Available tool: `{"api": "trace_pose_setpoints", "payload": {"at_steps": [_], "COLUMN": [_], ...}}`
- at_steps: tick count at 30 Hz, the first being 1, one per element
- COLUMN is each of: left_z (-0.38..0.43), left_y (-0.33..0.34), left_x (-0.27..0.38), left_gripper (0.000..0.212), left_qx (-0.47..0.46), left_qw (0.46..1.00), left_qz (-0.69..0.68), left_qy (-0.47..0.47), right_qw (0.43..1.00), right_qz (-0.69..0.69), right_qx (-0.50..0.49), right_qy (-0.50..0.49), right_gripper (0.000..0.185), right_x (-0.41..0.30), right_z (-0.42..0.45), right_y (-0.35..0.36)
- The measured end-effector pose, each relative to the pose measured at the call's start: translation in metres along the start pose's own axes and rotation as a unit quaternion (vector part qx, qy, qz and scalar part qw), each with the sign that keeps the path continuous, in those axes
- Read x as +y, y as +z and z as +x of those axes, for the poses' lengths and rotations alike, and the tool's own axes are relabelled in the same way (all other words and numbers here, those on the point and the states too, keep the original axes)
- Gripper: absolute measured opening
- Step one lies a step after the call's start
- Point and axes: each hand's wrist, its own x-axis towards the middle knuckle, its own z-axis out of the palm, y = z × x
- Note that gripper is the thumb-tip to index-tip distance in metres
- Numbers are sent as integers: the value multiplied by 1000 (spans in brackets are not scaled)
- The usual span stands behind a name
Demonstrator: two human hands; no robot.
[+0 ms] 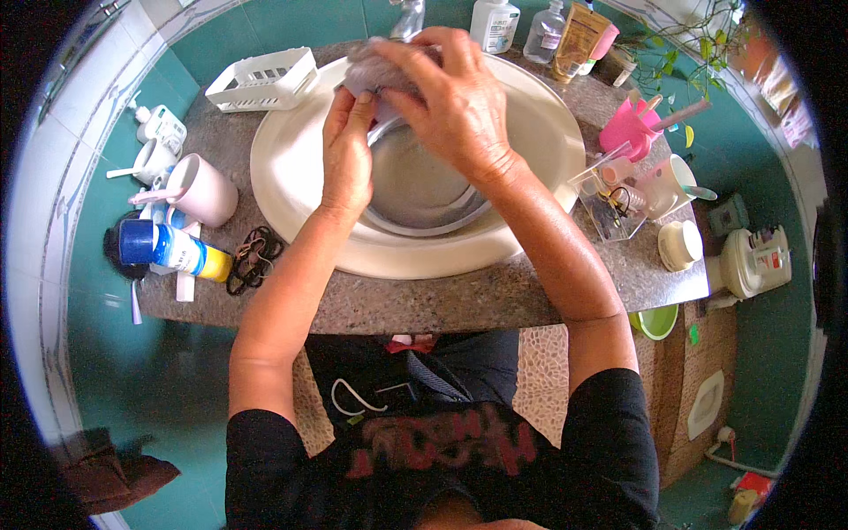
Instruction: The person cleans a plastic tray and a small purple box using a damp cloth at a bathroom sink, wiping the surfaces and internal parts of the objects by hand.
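Note:
Over the oval cream washbasin (pixel 285 218), both hands hold a bunched greyish wet-looking cloth (pixel 381 69) just in front of the tap (pixel 409 20). My left hand (pixel 350 149) pinches its lower edge between thumb and fingers. Spread over its top and right side are the fingers of my right hand (pixel 460 99). Much of the cloth is hidden behind the fingers, and the tap's outlet is covered too. Beneath the hands, a round grey bowl (pixel 424 222), seemingly metal, sits in the washbasin.
On the stone countertop (pixel 424 305), a white plastic basket (pixel 265 83) stands back left. A pink mug (pixel 202 189), a blue-and-yellow can (pixel 192 255) and black cords (pixel 255 258) lie left. Bottles (pixel 495 26), a pink cup (pixel 629 129), a clear organizer (pixel 609 212) and a white jar (pixel 680 245) stand right.

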Motion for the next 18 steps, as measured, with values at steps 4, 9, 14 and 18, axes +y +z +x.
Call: {"api": "trace_pose_setpoints", "payload": {"at_steps": [4, 9, 14, 18], "left_z": [-11, -9, -2, -6], "left_y": [9, 2, 0, 9], "left_x": [13, 7, 19, 24], "left_gripper": [36, 41, 42, 30], "left_qx": [-2, 28, 47, -18], "left_qw": [998, 998, 996, 996], "left_qz": [62, -40, -68, 14], "left_qy": [21, 25, 40, 84], "right_qw": [997, 997, 998, 999], "right_qz": [-21, 65, 59, -48], "right_qx": [50, -22, -26, -18], "right_qy": [60, 20, -7, 18], "right_gripper": [41, 44, 43, 36], "right_x": [9, -30, -34, -18], "right_z": [9, -5, 2, 13], "right_y": [-9, -1, -7, -29]}}
